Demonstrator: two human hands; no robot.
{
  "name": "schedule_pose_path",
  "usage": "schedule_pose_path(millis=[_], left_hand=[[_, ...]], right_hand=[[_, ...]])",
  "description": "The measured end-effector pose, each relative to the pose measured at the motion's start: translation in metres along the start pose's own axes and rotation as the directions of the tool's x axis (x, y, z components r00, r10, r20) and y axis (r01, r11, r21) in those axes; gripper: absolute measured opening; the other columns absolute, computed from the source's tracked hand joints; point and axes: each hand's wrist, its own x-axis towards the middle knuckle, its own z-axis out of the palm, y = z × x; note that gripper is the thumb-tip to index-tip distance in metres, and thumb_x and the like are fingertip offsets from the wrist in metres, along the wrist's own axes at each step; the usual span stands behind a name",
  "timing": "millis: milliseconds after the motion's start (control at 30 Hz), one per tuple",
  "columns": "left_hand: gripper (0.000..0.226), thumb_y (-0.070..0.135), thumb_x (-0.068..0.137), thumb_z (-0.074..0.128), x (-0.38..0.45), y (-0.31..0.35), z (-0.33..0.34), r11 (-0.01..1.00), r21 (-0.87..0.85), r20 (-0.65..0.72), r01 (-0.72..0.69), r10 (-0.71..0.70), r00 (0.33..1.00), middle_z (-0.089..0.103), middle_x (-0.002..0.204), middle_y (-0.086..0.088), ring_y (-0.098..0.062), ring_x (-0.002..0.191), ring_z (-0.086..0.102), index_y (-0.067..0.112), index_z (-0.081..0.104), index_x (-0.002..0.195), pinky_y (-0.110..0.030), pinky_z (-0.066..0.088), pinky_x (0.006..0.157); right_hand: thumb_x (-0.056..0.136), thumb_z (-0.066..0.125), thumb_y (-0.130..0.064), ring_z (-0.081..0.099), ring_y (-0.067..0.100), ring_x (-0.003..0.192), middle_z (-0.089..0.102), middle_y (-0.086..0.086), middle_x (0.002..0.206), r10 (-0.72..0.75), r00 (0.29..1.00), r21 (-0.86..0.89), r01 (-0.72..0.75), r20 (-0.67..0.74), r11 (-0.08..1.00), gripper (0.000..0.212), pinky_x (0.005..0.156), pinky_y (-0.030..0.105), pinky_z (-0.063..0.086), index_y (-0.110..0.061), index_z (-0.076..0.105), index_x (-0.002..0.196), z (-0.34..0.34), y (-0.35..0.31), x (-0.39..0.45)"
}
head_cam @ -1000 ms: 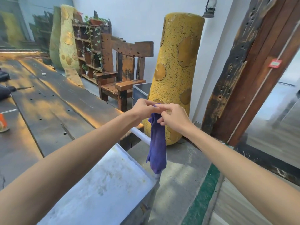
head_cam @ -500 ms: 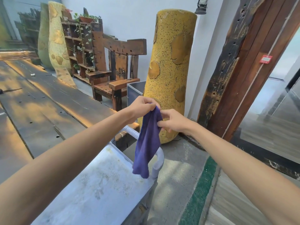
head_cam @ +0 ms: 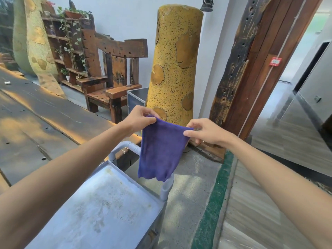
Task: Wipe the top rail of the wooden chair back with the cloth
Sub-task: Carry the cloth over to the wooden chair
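A purple cloth [head_cam: 160, 150] hangs spread out flat in front of me. My left hand [head_cam: 139, 119] pinches its upper left corner and my right hand [head_cam: 203, 131] pinches its upper right corner. The heavy dark wooden chair [head_cam: 109, 83] stands beyond my hands against the white wall. Its thick top rail [head_cam: 122, 48] runs across the chair back, well above and behind the cloth. Neither hand touches the chair.
A grey metal cart [head_cam: 100, 212] with a tubular handle [head_cam: 125, 144] sits right under the cloth. A tall yellow speckled column [head_cam: 172, 69] stands right of the chair, a grey bin [head_cam: 136, 97] between them. A long wooden table [head_cam: 45, 119] lies left, a wooden post [head_cam: 251, 65] right.
The cloth was bunched and hanging from both hands held together. My hands have moved apart and the cloth is now stretched flat between them. My view has shifted closer to the chair.
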Motion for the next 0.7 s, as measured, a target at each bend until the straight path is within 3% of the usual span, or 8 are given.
schedule_pose_path(millis=[100, 167, 267, 467, 567, 700], left_hand=[[0.027, 0.000, 0.082, 0.060, 0.017, 0.010, 0.002, 0.996, -0.008, -0.002, -0.088, 0.088, 0.996, 0.075, 0.073, 0.010, -0.001, 0.067, 0.063, 0.018, 0.079, 0.078, -0.013, 0.049, 0.062], [0.024, 0.000, 0.080, 0.060, 0.031, 0.018, 0.008, 0.984, 0.085, -0.008, -0.158, 0.160, 0.987, 0.076, 0.077, 0.005, -0.003, 0.069, 0.064, 0.016, 0.078, 0.081, -0.018, 0.051, 0.064], [0.022, 0.002, 0.078, 0.059, 0.056, 0.028, 0.026, 0.934, 0.257, -0.034, -0.250, 0.267, 0.963, 0.075, 0.082, -0.001, -0.012, 0.074, 0.065, 0.012, 0.077, 0.087, -0.027, 0.053, 0.071], [0.016, 0.008, 0.078, 0.061, 0.114, 0.027, 0.064, 0.734, 0.598, -0.001, -0.322, 0.403, 0.915, 0.071, 0.080, -0.005, -0.030, 0.079, 0.065, 0.010, 0.072, 0.089, -0.039, 0.053, 0.071], [0.017, 0.014, 0.078, 0.062, 0.152, 0.021, 0.084, 0.711, 0.645, 0.006, -0.278, 0.359, 0.933, 0.074, 0.087, -0.002, -0.027, 0.084, 0.067, 0.014, 0.071, 0.093, -0.041, 0.055, 0.074], [0.011, 0.009, 0.074, 0.066, 0.203, 0.013, 0.106, 0.742, 0.610, 0.020, -0.277, 0.335, 0.942, 0.073, 0.081, -0.003, -0.025, 0.078, 0.068, 0.010, 0.070, 0.084, -0.039, 0.056, 0.070]], right_hand=[[0.099, 0.066, -0.028, 0.072, 0.006, 0.062, 0.077, 0.003, 0.078, 0.050, 0.993, 0.167, -0.032, -0.105, 0.985, 0.014, 0.050, 0.013, 0.044, -0.014, 0.064, 0.102, -0.013, 0.011, 0.006], [0.103, 0.061, -0.021, 0.079, 0.018, 0.079, 0.076, 0.006, 0.093, 0.086, 0.986, 0.323, -0.035, -0.145, 0.946, 0.012, 0.048, 0.018, 0.050, -0.011, 0.057, 0.107, -0.019, 0.017, 0.012], [0.106, 0.055, -0.018, 0.080, 0.025, 0.086, 0.071, 0.008, 0.104, 0.103, 0.969, 0.441, 0.006, -0.223, 0.898, 0.005, 0.054, 0.026, 0.058, -0.015, 0.051, 0.104, -0.032, 0.032, 0.028], [0.105, 0.056, -0.027, 0.080, 0.023, 0.079, 0.078, 0.007, 0.091, 0.053, 0.941, 0.349, 0.071, -0.335, 0.934, 0.006, 0.054, 0.027, 0.059, -0.029, 0.053, 0.101, -0.063, 0.083, 0.059], [0.103, 0.059, -0.029, 0.079, 0.018, 0.072, 0.078, -0.005, 0.080, -0.009, 0.935, 0.257, 0.107, -0.355, 0.961, 0.011, 0.054, 0.024, 0.058, -0.036, 0.055, 0.095, -0.084, 0.115, 0.082], [0.102, 0.060, -0.029, 0.079, 0.015, 0.071, 0.078, -0.006, 0.076, -0.025, 0.937, 0.236, 0.113, -0.347, 0.965, 0.011, 0.055, 0.023, 0.059, -0.036, 0.056, 0.094, -0.107, 0.160, 0.121]])
